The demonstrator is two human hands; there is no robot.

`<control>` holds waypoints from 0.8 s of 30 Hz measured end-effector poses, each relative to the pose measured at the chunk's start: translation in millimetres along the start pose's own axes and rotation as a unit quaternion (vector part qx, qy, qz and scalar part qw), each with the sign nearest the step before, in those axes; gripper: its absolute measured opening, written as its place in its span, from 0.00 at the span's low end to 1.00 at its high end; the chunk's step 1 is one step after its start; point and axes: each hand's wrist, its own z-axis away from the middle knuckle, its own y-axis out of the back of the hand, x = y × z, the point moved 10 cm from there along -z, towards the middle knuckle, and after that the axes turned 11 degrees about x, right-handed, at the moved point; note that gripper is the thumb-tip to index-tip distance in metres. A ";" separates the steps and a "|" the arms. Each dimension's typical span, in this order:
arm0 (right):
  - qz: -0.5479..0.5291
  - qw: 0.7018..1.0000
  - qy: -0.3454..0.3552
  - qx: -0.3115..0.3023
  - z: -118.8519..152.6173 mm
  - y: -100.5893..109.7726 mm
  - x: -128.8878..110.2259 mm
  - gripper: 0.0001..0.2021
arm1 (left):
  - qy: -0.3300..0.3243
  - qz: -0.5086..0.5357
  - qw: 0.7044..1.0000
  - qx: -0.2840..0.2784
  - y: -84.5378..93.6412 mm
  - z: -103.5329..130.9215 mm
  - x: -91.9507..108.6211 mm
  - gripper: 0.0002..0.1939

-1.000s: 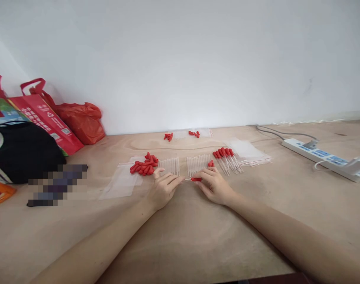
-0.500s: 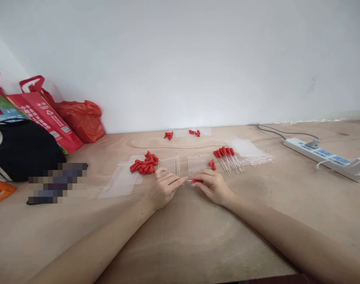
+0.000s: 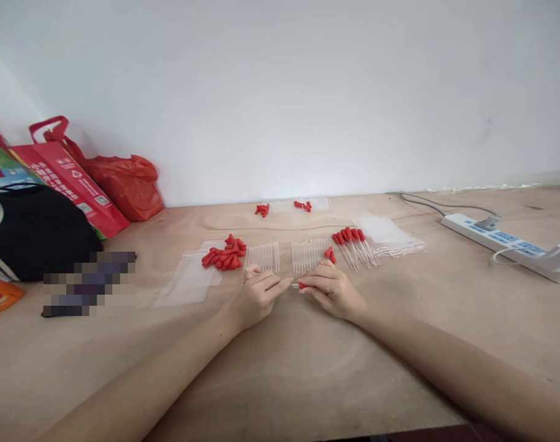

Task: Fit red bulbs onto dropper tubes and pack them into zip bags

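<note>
My right hand (image 3: 332, 290) pinches a red rubber bulb (image 3: 302, 285). A clear tube end shows between it and my left hand (image 3: 260, 296), whose fingers are pressed together on the tube. In front of my hands lie two rows of clear glass tubes, one on the left (image 3: 264, 255) and one on the right (image 3: 307, 255). Two loose red bulbs (image 3: 329, 254) rest at the right row's edge. A heap of red bulbs (image 3: 224, 255) is beyond my left hand. Several tubes with red bulbs fitted (image 3: 356, 245) lie farther right.
Clear plastic bags lie at the left (image 3: 185, 282) and right (image 3: 385, 232). More red bulbs (image 3: 262, 210) and tubes are near the wall. A white power strip (image 3: 500, 242) sits at the right; a black bag (image 3: 40, 233) and red bags (image 3: 126, 184) stand at the left.
The red bulb in my right hand is now more covered by the fingers. Both hands have stayed nearly in place, with small finger shifts. The things on the table have not moved.
</note>
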 end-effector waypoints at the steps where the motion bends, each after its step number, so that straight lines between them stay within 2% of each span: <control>1: 0.005 1.000 0.002 -0.006 0.6 -1.1 0.6 0.08 | -0.004 -0.003 1.000 0.002 0.3 -0.2 1.0 0.16; 8: 0.060 0.995 0.016 -0.084 7.4 -14.6 4.7 0.09 | -0.016 -0.027 0.999 -0.007 -3.2 -0.6 6.7 0.16; 16: 0.080 0.990 0.014 -0.115 7.6 -21.3 4.5 0.09 | -0.019 -0.020 1.000 -0.001 -3.4 -0.7 11.0 0.15; 24: 0.081 0.989 0.016 -0.122 7.2 -25.1 2.8 0.09 | -0.019 -0.014 1.000 0.007 -2.2 -1.8 12.1 0.14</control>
